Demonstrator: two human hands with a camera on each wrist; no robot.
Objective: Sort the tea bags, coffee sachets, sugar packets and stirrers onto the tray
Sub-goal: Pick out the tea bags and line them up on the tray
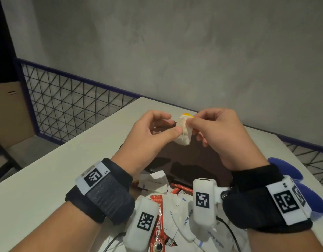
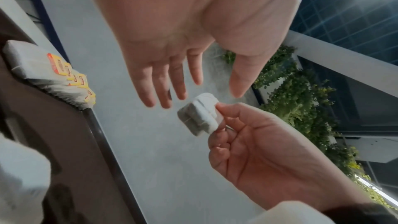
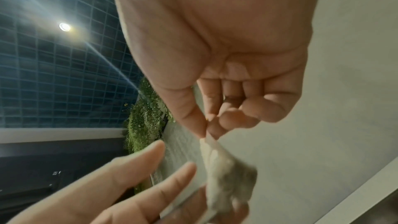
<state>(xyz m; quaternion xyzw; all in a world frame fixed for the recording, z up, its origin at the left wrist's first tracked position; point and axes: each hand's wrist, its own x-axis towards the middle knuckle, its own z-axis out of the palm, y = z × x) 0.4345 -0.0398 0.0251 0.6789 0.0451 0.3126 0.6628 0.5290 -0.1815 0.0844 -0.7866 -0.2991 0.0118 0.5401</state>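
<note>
**Tea bag held up between both my hands**

From the head view I see the tea bag [image 1: 182, 130] lifted above the dark tray [image 1: 202, 160], its long axis running top to bottom and tilted slightly, a yellow tag peeking out at its upper end. My right hand [image 1: 220, 135] pinches its top edge between thumb and forefinger. My left hand [image 1: 153, 131] looks to touch the bag with its thumb there, but the left wrist view shows those fingers [image 2: 159, 81] straight and spread, apart from the bag, so I read that hand as not gripping.

Only the left wrist view shows a row of tea bags [image 2: 51, 76] with yellow tags lying along the tray's edge. Only the head view shows the pile of sachets [image 1: 175, 202] on the desk [image 1: 48, 170] below my wrists, partly hidden by them. The right wrist view is blurred; there the bag is a pale smear
</note>
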